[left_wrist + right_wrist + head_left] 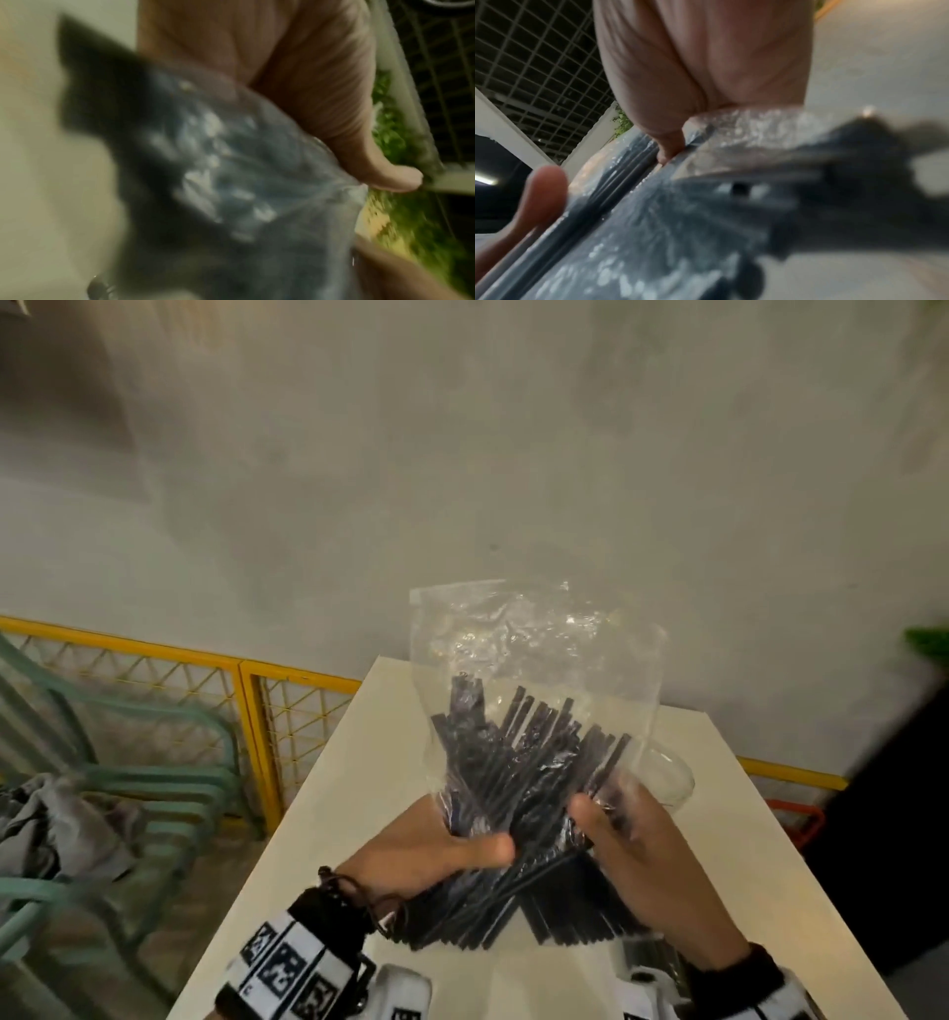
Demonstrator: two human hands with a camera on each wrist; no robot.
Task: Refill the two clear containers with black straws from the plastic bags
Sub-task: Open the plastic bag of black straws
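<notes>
A clear plastic bag [534,639] full of black straws [529,762] is held up above the white table [328,803], its crumpled upper part empty. My left hand [436,852] grips the bag's lower left, thumb across the straws. At the lower right my right hand [631,845] grips the bag too, thumb on the front. A clear container [672,775] shows only as a rim behind the bag and right hand. Both wrist views are blurred: the left shows the bag [231,172] under my thumb [385,178], the right shows the straws [654,223] through plastic.
The white table runs to a grey wall. A yellow mesh fence [215,690] stands behind it on the left, with stacked green chairs [128,788] and grey cloth [56,819] beside. A dark shape [893,814] stands at the right edge.
</notes>
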